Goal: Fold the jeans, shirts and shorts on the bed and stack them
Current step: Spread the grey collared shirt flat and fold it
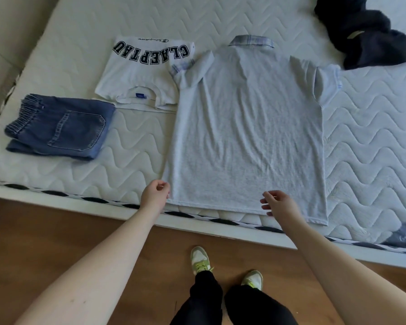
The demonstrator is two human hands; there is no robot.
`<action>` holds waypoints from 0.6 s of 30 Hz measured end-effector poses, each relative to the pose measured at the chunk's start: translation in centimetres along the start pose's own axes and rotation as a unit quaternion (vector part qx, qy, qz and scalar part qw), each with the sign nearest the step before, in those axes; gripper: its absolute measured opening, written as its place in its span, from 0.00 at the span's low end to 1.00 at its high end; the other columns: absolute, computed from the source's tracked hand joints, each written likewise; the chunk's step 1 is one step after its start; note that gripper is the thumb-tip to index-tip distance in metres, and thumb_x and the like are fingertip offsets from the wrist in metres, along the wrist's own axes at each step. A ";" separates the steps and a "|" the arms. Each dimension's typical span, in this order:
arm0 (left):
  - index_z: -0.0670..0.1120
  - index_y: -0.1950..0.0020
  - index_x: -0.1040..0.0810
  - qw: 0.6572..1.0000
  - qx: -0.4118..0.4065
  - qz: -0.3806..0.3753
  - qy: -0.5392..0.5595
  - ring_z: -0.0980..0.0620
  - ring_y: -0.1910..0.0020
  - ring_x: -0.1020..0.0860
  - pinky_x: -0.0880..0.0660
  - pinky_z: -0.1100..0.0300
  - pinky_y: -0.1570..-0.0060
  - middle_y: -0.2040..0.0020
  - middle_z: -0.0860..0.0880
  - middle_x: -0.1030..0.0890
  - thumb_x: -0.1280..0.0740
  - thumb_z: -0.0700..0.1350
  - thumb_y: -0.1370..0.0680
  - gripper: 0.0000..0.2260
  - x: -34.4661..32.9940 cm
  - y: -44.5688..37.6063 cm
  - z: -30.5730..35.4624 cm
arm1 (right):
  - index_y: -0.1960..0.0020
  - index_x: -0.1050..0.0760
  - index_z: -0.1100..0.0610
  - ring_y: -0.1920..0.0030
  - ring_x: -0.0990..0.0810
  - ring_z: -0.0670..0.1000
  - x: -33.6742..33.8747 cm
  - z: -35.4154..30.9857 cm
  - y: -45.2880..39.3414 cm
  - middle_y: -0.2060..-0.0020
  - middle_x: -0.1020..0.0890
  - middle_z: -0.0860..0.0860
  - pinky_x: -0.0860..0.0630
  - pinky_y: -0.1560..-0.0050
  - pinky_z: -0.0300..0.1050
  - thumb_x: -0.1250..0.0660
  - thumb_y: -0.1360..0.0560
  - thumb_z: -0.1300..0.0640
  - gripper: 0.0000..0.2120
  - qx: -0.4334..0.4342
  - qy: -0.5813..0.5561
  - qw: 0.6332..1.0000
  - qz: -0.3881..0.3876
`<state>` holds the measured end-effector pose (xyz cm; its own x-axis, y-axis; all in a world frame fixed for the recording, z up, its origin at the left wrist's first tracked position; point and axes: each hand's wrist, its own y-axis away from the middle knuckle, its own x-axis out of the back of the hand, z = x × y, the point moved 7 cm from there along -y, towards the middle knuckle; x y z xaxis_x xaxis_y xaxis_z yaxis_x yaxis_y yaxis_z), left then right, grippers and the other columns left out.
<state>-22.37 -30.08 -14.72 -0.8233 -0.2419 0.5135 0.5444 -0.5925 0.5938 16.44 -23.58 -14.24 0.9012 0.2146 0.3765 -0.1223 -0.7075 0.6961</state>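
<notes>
Both hands sit at the near hem of a light grey polo shirt spread back-up on the bed. The left hand, lower centre-left of the frame, is at the shirt's bottom left corner, fingers curled with thumb and fingertips meeting the fabric edge; it looks like a pinch on the corner, though the contact is small. The right hand, lower centre-right, lies over the hem partway along, well short of the bottom right corner, fingers loosely spread and relaxed, holding nothing that I can make out.

The shirt fills the middle of the frame, its plaid-lined collar at the top, its short sleeves folded inward over the body, and its hem close to the mattress edge.

Just left of the shirt's upper part lies a folded white T-shirt with dark block lettering, touching or slightly tucked under the polo's left sleeve. Further left, at centre-left, a folded pair of denim shorts rests just beside the T-shirt's lower corner. In the upper right corner a dark crumpled garment lies unfolded, apart from the polo.

Below the bed edge, a wooden floor and the person's green-and-white sneakers show.
</notes>
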 end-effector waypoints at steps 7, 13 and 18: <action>0.53 0.52 0.24 0.991 -0.080 -0.023 -0.102 0.59 0.59 0.24 0.32 0.64 0.67 0.57 0.55 0.21 0.36 0.50 0.20 0.02 -0.8 -3.2 5.5 | 0.46 0.24 0.49 0.53 0.18 0.47 -2.4 -5.7 -3.3 0.54 0.16 0.45 0.20 0.49 0.53 0.38 0.19 0.51 0.06 0.044 0.036 0.998 -0.037; 0.50 0.47 0.24 0.988 -0.097 -0.021 -0.120 0.55 0.59 0.25 0.33 0.69 0.69 0.55 0.52 0.23 0.36 0.44 0.21 0.04 -3.7 -6.5 9.3 | 0.39 0.24 0.47 0.53 0.17 0.55 -3.3 -9.9 -8.2 0.49 0.17 0.44 0.20 0.54 0.51 0.38 0.21 0.50 0.12 0.051 0.057 0.995 -0.066; 0.47 0.41 0.25 0.985 -0.121 0.011 -0.122 0.51 0.55 0.24 0.34 0.64 0.63 0.50 0.49 0.22 0.36 0.43 0.21 0.09 -3.8 -9.8 15.4 | 0.38 0.25 0.45 0.54 0.18 0.48 -2.3 -14.2 -10.6 0.51 0.18 0.40 0.22 0.56 0.45 0.37 0.22 0.48 0.13 0.059 0.065 0.993 -0.077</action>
<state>-22.14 -11.52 -13.01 -0.7332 -0.0818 0.6751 0.4825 -0.7622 0.4317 9.78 -6.95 -13.79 0.8435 0.4055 0.3521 0.0694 -0.7325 0.6772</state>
